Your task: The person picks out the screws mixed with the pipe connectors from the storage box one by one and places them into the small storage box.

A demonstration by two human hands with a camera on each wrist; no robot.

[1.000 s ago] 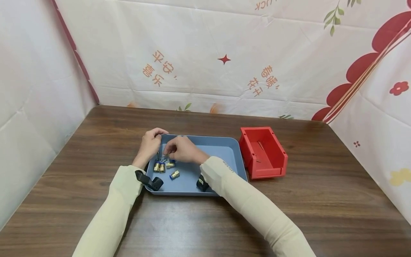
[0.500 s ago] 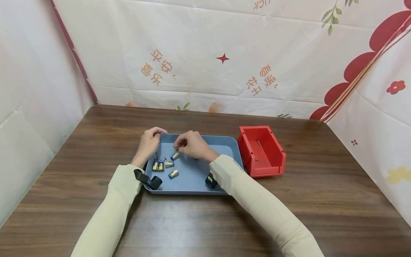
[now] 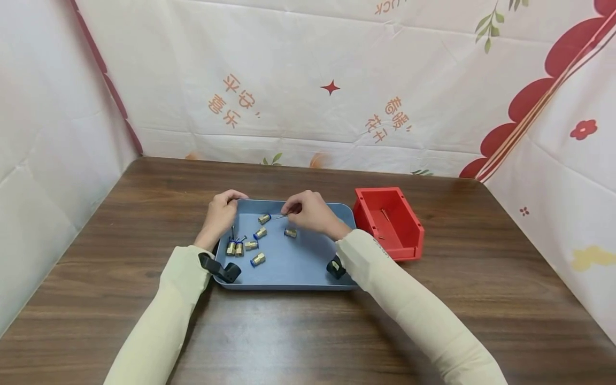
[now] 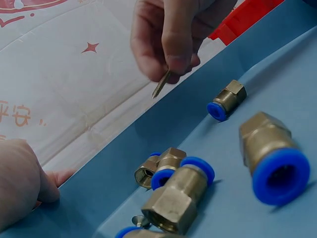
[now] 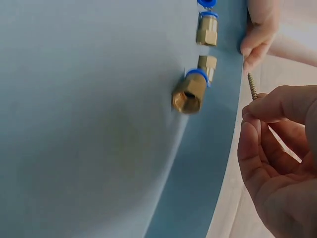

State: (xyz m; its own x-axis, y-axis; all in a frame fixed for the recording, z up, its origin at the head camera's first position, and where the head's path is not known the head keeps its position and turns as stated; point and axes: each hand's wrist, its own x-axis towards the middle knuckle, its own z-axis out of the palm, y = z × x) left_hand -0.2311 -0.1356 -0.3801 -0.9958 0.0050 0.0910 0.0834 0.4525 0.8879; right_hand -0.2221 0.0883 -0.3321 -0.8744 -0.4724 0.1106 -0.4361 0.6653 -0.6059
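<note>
a person's right hand (image 3: 312,214) pinches a slim screw (image 5: 252,85) between thumb and fingertips, above the far side of a blue tray (image 3: 298,270). the left hand (image 3: 222,216) grips the rim at its far left corner; blue-ringed brass fittings (image 3: 258,260) lie inside, a red bin (image 3: 410,253) beside it.

On the white cloth (image 3: 289,59) beyond the left hand (image 3: 219,216), orange characters (image 3: 246,99) read 平安 and, below, 喜乐; 平安 shows again just above that hand in the left wrist view. Beyond the right hand (image 3: 314,212), a second orange group (image 3: 399,121) seems to read 春暖 and 花开, the last character unclear. Higher on the cloth, orange letters (image 3: 390,7), apparently CK, are partly cut off. Dark print (image 3: 381,247) on the sleeve (image 3: 364,258) by the right hand is too small to read.
</note>
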